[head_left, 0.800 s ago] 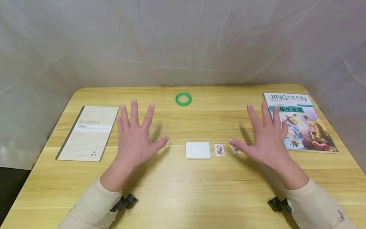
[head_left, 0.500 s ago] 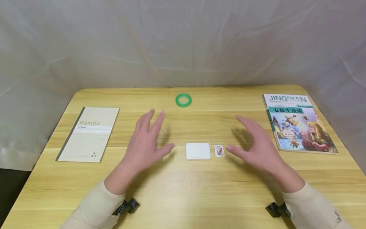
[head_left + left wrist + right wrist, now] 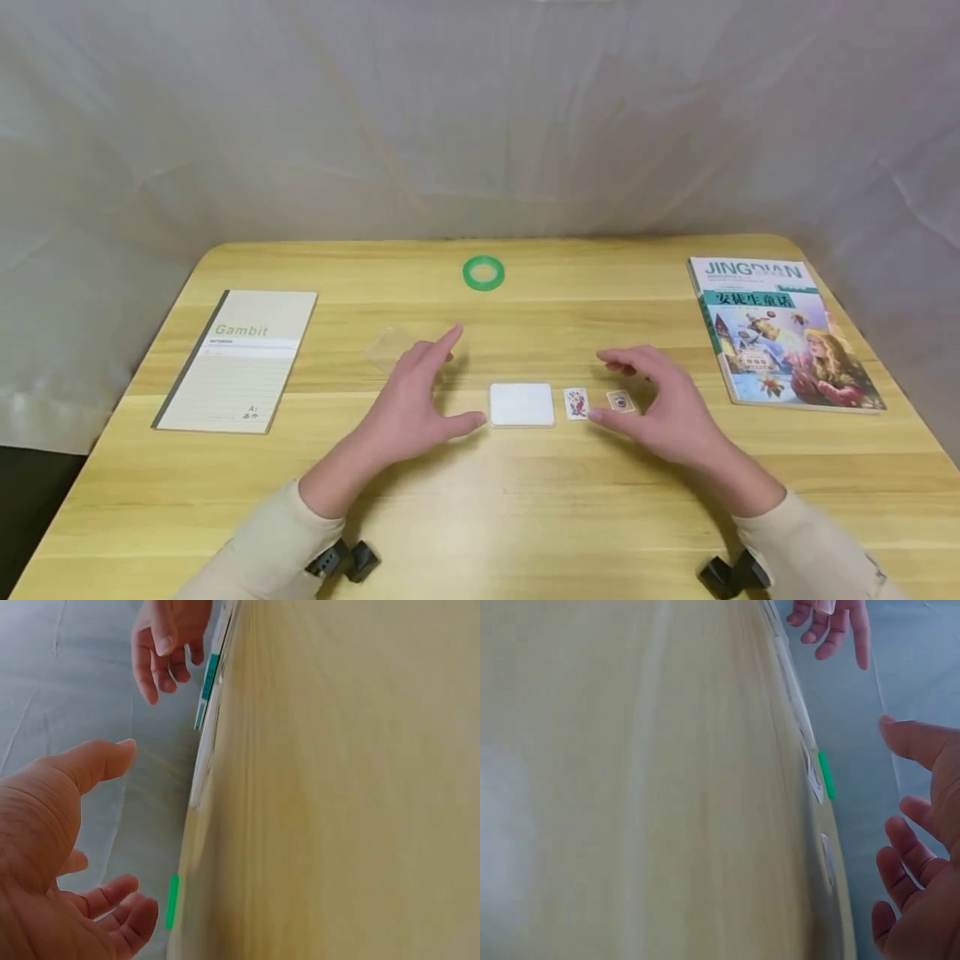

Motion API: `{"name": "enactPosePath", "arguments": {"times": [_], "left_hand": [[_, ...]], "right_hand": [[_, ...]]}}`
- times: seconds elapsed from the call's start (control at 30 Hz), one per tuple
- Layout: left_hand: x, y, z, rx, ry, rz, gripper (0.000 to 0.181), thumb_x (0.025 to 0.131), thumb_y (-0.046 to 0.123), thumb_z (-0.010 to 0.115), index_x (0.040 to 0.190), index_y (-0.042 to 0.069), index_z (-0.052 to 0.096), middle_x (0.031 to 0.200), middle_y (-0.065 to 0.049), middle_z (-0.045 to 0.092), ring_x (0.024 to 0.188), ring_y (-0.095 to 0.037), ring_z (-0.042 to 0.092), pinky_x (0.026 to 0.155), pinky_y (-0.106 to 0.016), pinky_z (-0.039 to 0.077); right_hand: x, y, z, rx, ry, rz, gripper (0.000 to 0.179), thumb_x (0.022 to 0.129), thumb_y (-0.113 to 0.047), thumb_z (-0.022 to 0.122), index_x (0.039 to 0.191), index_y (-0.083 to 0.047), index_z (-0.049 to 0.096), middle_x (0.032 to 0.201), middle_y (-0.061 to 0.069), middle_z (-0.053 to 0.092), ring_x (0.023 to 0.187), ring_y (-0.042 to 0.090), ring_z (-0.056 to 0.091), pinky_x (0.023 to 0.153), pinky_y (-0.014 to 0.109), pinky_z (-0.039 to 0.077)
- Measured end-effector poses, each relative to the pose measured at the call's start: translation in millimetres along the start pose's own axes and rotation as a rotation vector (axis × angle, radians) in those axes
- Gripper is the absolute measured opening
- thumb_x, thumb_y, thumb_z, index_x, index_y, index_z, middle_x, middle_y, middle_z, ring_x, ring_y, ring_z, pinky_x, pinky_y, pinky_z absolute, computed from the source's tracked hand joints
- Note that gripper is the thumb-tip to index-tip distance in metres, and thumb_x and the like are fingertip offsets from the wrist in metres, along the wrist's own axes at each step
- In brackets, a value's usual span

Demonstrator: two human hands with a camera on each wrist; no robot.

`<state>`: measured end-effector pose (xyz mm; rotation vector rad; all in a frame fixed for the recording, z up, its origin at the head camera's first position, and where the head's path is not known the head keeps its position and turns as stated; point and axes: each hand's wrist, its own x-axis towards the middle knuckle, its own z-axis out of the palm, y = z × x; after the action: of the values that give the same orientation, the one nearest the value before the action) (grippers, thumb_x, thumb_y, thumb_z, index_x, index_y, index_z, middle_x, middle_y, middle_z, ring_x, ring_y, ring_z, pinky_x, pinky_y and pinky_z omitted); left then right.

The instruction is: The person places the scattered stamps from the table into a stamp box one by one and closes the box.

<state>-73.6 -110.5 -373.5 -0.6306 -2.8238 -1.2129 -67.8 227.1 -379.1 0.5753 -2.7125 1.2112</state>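
Observation:
My left hand [image 3: 408, 408] hovers over the table, thumb and fingers apart and holding nothing. Its thumb tip appears right beside the left edge of a white rectangular case [image 3: 521, 405]. Past its fingers lies a clear, see-through piece [image 3: 388, 348], partly hidden behind the hand. My right hand [image 3: 671, 408], also holding nothing, has loosely bent fingers. Its thumb tip overlaps the corner of a small joker card [image 3: 576, 402] in the head view; touching or above, I cannot tell. A second small card [image 3: 620, 402] shows between its thumb and fingers. Both wrist views show the hands raised off the tabletop.
A roll of green tape [image 3: 483, 273] lies at the back middle. On the left is a beige notebook [image 3: 238, 362]. A colourful book [image 3: 783, 333] lies on the right. Grey curtain [image 3: 480, 125] surrounds the wooden table's [image 3: 487, 517] far edge and sides.
Both hands have come inward and lower, and their spread fingers have relaxed into a bend. The second card and the clear piece show more fully. The head view has tilted slightly up.

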Motion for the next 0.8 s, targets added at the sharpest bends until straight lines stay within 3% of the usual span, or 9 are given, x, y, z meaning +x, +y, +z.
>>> {"name": "enactPosePath", "arguments": {"times": [0.27, 0.5, 0.67, 0.8], "left_hand": [[4.8, -1.3, 15.6, -0.204, -0.085, -0.043, 0.099, 0.071, 0.027, 0.092, 0.152, 0.003, 0.039, 0.092, -0.004, 0.060, 0.065, -0.015, 0.056, 0.062, -0.030, 0.050], [3.9, -4.6, 24.7, -0.238, -0.131, -0.069, 0.089, 0.071, 0.024, 0.092, 0.146, 0.003, 0.048, 0.086, 0.000, 0.063, 0.063, -0.011, 0.058, 0.062, -0.030, 0.051], [4.3, -8.8, 29.3, -0.267, -0.123, -0.040, 0.082, 0.070, 0.021, 0.092, 0.139, 0.000, 0.054, 0.085, 0.001, 0.064, 0.063, -0.012, 0.058, 0.061, -0.029, 0.051], [6.1, -9.8, 31.5, -0.276, -0.124, -0.025, 0.074, 0.070, 0.020, 0.093, 0.133, 0.001, 0.060, 0.086, 0.000, 0.063, 0.062, -0.013, 0.057, 0.060, -0.029, 0.051]], "right_hand": [[-5.8, 13, 9, 0.007, -0.041, 0.018, 0.062, 0.071, -0.029, 0.093, 0.124, -0.009, 0.068, 0.112, 0.000, 0.063, 0.102, 0.018, 0.057, 0.091, 0.030, 0.042], [-6.1, 16, 14, 0.010, -0.067, 0.011, 0.053, 0.070, -0.027, 0.094, 0.116, -0.013, 0.071, 0.110, -0.004, 0.064, 0.101, 0.015, 0.056, 0.089, 0.025, 0.042], [-4.1, 17, 17, -0.032, -0.079, -0.001, 0.049, 0.071, -0.030, 0.093, 0.114, -0.017, 0.072, 0.105, -0.008, 0.064, 0.095, 0.014, 0.054, 0.080, 0.031, 0.043], [-2.9, 18, 19, -0.069, -0.071, -0.001, 0.048, 0.070, -0.031, 0.093, 0.113, -0.020, 0.073, 0.103, -0.010, 0.064, 0.094, 0.014, 0.053, 0.080, 0.038, 0.036]]}}
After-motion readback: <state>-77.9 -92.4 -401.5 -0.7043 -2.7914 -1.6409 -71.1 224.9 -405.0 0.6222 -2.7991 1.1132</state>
